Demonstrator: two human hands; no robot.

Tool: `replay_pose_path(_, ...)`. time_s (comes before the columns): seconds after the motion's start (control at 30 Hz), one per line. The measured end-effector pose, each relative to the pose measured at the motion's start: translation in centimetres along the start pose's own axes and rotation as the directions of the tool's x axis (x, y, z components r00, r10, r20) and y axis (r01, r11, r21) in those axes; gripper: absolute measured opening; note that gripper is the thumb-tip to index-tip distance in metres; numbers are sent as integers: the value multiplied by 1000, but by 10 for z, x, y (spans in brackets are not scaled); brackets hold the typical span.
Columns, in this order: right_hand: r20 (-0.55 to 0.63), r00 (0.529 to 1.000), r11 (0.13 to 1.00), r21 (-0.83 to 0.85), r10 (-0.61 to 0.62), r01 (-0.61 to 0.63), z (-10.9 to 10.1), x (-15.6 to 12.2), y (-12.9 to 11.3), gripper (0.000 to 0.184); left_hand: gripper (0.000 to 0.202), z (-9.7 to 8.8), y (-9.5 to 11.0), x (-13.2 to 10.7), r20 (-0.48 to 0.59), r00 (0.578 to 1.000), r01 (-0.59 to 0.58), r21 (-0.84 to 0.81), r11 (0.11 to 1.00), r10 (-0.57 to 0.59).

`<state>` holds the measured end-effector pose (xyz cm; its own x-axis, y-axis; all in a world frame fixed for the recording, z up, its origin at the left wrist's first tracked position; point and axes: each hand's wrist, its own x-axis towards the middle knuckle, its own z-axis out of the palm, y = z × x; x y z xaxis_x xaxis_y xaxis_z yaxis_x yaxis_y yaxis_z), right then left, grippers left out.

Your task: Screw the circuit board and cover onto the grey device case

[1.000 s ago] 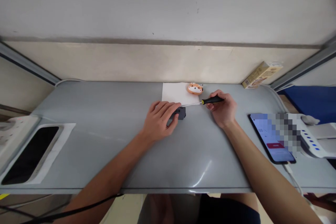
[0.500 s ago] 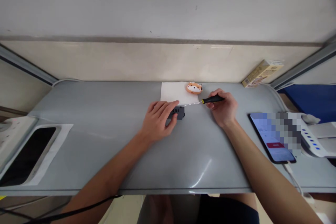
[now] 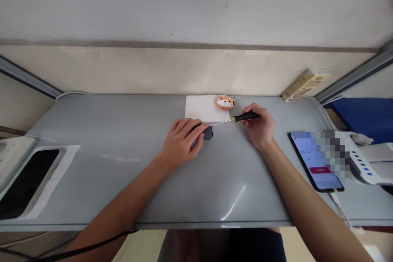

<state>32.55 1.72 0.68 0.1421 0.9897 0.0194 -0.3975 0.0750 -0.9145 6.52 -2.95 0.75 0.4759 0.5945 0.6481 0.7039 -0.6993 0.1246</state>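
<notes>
Black box point(image 3: 208, 132) under left hand point(image 3: 181, 141) (grip clamped on it), right hand point(image 3: 259, 125) pinching screwdriver point(image 3: 242, 117)

On the worktop point(image 3: 123, 163), near its middle, a small box point(image 3: 208, 132) lies under the fingers of the left hand point(image 3: 181, 141). To its right, the right hand point(image 3: 259, 125) holds a screwdriver point(image 3: 236, 119) — its shaft runs leftward, the tip at the box. Behind the box lies a sheet of paper point(image 3: 199, 108), reaching back to the wall, with a small round case point(image 3: 224, 102) on its right end. Farther right, at the back corner, a carton point(image 3: 303, 85) leans against the wall. A phone point(image 3: 316, 163) lies at the right — a power strip point(image 3: 365, 161) just beside it. At the far left sits a recessed tray point(image 3: 27, 180).
</notes>
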Motion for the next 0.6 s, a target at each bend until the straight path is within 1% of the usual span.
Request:
replay_pose_path(0.1, -38, 999, 1000, 24, 6, -5, -1, 2, -1, 23, 36, -1, -1, 1, 4, 1000, -29, 17, 999, 28)
replay_pose_path(0.27, -196, 981, 990, 139, 4, 24, -4, 7, -2, 18, 37, -3, 4, 2, 85, 995, -63, 47, 997, 59)
replay_pose_path(0.33, -222, 975, 987, 159, 3, 33, -5, 9, -2, 17, 40, -2, 8, 2, 94, 994, -66, 14, 998, 65)
replay_pose_path(0.4, -224, 975, 986, 160, -7, 44, -6, 11, -3, 17, 45, -2, 11, 2, 84, 995, -58, -55, 997, 62)
replay_pose_path(0.47, -232, 972, 985, 160, -21, 59, -7, 12, -5, 16, 50, -3, 11, 2, 68, 997, -18, -138, 990, 28)
replay_pose_path(0.5, -241, 970, 985, 160, -31, 72, -8, 13, -6, 15, 51, -5, 9, 2, 80, 997, 13, -179, 984, 1)
replay_pose_path(0.53, -250, 967, 985, 153, -44, 84, -8, 13, -8, 14, 51, -7, 6, 1, 105, 994, 49, -221, 974, -26)
replay_pose_path(0.6, -253, 965, 990, 98, -75, 102, -10, 14, -11, 17, 48, -12, -2, 0, 206, 975, 145, -305, 941, -84)
